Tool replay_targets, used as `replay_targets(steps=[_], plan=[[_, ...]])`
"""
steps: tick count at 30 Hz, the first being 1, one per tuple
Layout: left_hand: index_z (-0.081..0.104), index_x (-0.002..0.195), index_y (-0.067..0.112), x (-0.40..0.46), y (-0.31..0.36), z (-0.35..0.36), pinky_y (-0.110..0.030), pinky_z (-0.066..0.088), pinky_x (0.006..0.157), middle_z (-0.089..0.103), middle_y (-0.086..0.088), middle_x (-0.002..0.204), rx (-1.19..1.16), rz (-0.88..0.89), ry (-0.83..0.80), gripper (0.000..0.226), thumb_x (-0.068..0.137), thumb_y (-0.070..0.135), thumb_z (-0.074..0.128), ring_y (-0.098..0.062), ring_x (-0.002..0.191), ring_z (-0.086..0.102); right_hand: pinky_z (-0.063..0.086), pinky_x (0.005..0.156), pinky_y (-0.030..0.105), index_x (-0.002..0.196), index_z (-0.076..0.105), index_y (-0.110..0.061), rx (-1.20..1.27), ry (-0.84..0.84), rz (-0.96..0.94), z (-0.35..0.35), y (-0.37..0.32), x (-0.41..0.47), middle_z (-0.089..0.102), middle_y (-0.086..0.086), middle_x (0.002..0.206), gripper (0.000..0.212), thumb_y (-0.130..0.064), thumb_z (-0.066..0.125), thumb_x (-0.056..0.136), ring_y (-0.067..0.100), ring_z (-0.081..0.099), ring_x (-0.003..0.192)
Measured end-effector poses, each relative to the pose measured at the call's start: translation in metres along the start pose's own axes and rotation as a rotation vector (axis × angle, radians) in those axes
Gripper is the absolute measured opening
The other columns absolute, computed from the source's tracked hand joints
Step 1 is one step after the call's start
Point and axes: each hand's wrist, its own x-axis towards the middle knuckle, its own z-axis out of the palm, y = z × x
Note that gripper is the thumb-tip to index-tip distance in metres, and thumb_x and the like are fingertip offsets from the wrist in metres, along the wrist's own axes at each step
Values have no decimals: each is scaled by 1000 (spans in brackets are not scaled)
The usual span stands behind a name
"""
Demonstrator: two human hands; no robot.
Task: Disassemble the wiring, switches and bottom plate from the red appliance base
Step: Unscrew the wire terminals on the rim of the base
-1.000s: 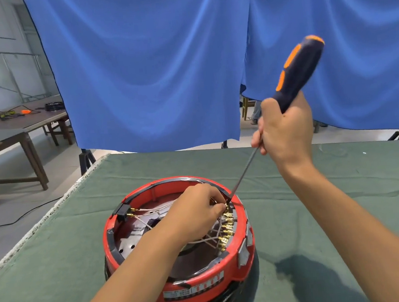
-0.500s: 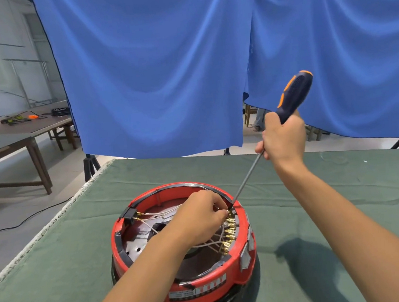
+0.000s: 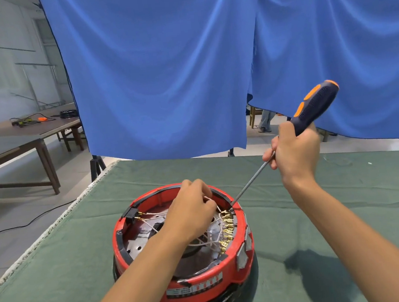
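Head view: since earlier frame, left hand point(image 3: 192, 212) lifted, now pinching white wire point(image 3: 217, 206) upward; right hand point(image 3: 294, 156) wrapped round screwdriver point(image 3: 311, 110), tip at top gold terminal point(image 3: 226, 215). Red appliance base point(image 3: 194, 287) near table point(image 3: 346, 222) front edge. Lever at connector, pull wire straight, avoid slipping onto neighbours

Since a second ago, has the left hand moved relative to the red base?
Yes. The left hand has lifted toward the far rim of the red base, pulling a white wire up from the terminal row.

Both forearms are bare to the frame's edge, and the hands point(image 3: 192, 214) wear no gloves, rings or watch.
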Motion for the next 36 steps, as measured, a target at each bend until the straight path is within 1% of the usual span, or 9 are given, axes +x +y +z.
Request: replay_targets(steps=[3,6,7,10,14,19,23,32,36], plan=[[62,82,11,2,-3,0,-35,48,72,63,-3,86,6,-129,19,15,87,18,50,-22,78,60,27,33,16,85,42,-16,-53,-90,-130,11,-13,-7,42,-3,48,6,-19,42,80,19,53,31],[61,65,5,0,0,1,-26,34,49,47,1,46,-92,-223,-218,32,91,22,51,-12,38,42,28,33,17,80,42,-20,-83,-97,-148,16,-13,-4,43,5,57,1,-20,43,79,21,54,31],[62,67,7,0,2,1,-23,31,46,44,1,46,-130,-244,-259,30,91,23,52,-11,36,37,27,33,17,83,43,-16,-89,-80,-121,16,-9,-3,43,4,54,4,-19,43,80,20,53,31],[70,80,5,-1,5,-1,-15,35,42,57,-1,59,-315,-309,-308,21,90,17,56,-12,44,46,26,31,17,84,44,-9,-73,-58,53,13,18,-14,40,-3,39,3,-11,43,85,18,51,28],[68,70,6,-1,4,-3,-15,39,41,62,-2,60,-474,-370,-295,24,89,10,53,-13,44,47,24,31,14,72,39,-14,39,32,184,11,35,-23,38,-1,42,16,-9,43,86,14,46,26],[67,75,4,0,6,-2,-15,38,37,57,-4,62,-548,-395,-299,13,84,8,59,-14,46,49,25,34,13,69,38,-17,78,84,94,-4,7,3,37,-9,36,12,-16,42,79,14,44,28],[66,80,4,2,6,0,-15,38,38,60,-3,63,-588,-468,-321,8,84,10,62,-11,42,51,25,35,13,73,37,-22,115,116,-17,-10,-6,0,36,-2,44,9,-17,42,79,17,42,29],[68,76,10,10,11,-3,-20,41,51,61,-2,68,-521,-541,-496,16,88,19,62,-12,50,53,28,35,15,74,37,-17,67,16,-134,0,-13,-10,33,5,50,14,-12,44,84,18,40,27],[68,75,9,13,16,0,-23,42,55,59,-3,68,-511,-584,-511,16,88,16,62,-14,52,53,29,34,16,72,36,-16,55,-15,-139,1,-16,-10,33,-3,43,17,-9,44,85,18,40,27]])
